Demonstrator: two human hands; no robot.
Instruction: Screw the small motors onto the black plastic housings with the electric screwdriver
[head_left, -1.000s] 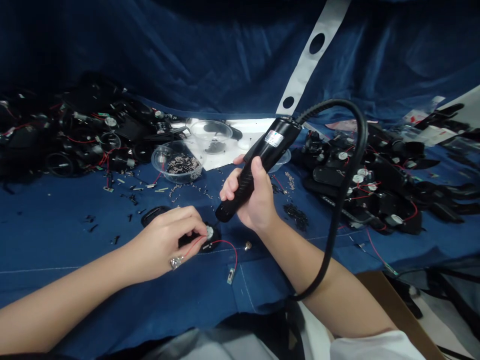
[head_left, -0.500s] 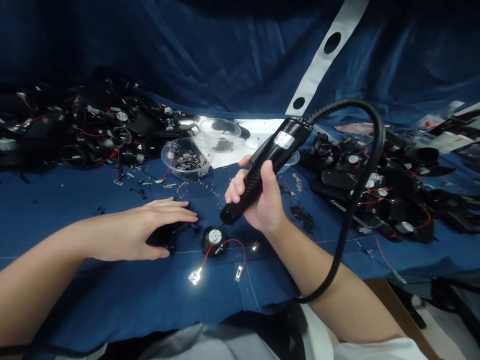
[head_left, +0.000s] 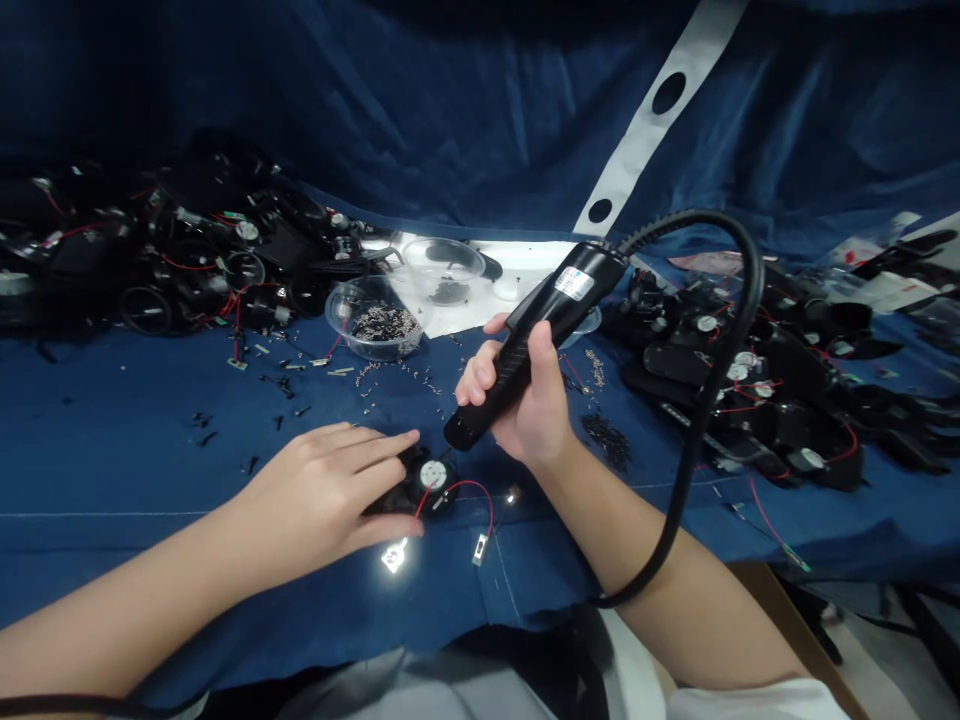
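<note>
My right hand is wrapped round a black electric screwdriver, tilted so that its tip points down and left. Below the tip lies a black plastic housing with a small round white-capped motor in it; the bit reaches the housing's upper edge. My left hand is closed around the housing from the left, thumb on the near side and fingers on the far side, hiding much of it. Red wires lead from the motor to a shiny metal contact plate and a small switch board.
Behind stands a clear plastic bowl of small screws, with loose screws scattered around it. Heaps of black housings with red wires lie left, and more black housings right. The screwdriver's thick cable loops over my right forearm.
My left hand has moved right and closed around the black housing. My right hand and the electric screwdriver have hardly moved.
</note>
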